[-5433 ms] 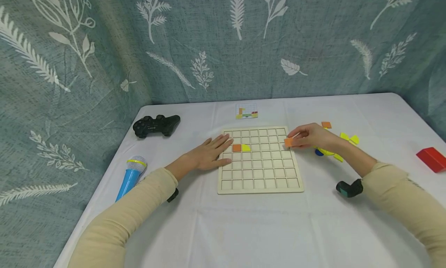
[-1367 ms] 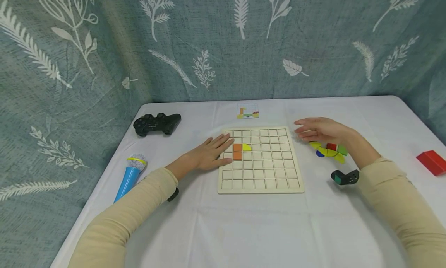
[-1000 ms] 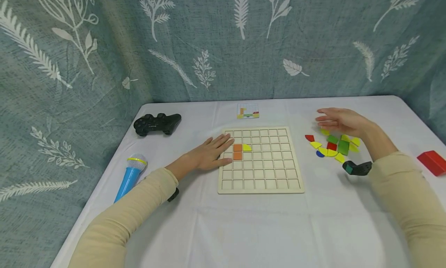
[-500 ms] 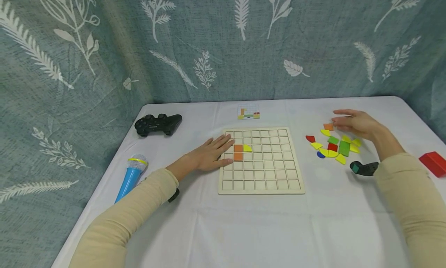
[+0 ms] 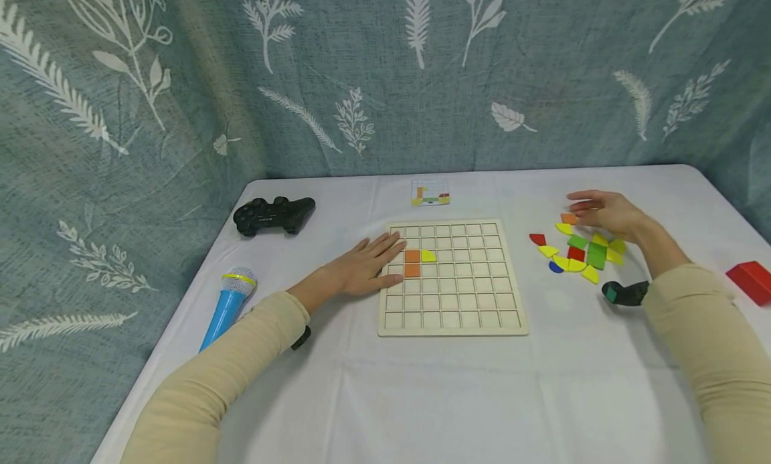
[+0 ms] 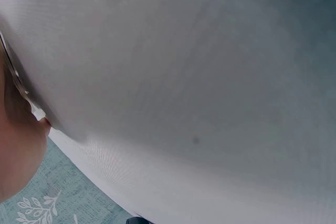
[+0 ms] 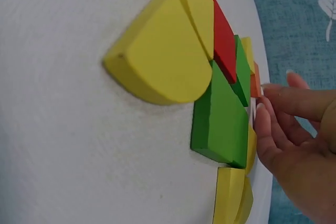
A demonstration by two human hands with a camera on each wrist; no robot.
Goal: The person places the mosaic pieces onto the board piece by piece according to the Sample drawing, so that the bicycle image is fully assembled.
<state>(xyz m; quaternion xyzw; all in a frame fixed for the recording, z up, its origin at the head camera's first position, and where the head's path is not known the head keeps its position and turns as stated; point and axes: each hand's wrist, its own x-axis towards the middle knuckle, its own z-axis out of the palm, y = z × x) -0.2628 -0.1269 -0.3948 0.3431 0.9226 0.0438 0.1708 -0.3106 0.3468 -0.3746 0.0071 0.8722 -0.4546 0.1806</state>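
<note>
My left hand (image 5: 364, 266) lies flat with fingers spread on the left edge of a pale wooden grid board (image 5: 452, 323). On the board, two orange square tiles (image 5: 412, 270) sit one above the other, with a yellow quarter-round tile (image 5: 428, 256) right of the upper one. My right hand (image 5: 608, 213) is at the far side of a group of loose tiles, its fingertips at an orange tile (image 5: 569, 219) lying on the table. In the right wrist view, the index fingertip is against or very near that orange tile (image 7: 255, 80); no firm pinch shows.
Loose yellow, red, green and blue tiles, among them a green tile (image 5: 597, 256), lie right of the board. A small pattern card (image 5: 430, 192) lies behind it. A black game controller (image 5: 274, 215) and toy microphone (image 5: 227, 303) are left; a red block (image 5: 749, 282) is far right.
A second orange tile now sits in the board below the first. My right hand has moved right from the board to the loose orange tile. My left hand stays put.
</note>
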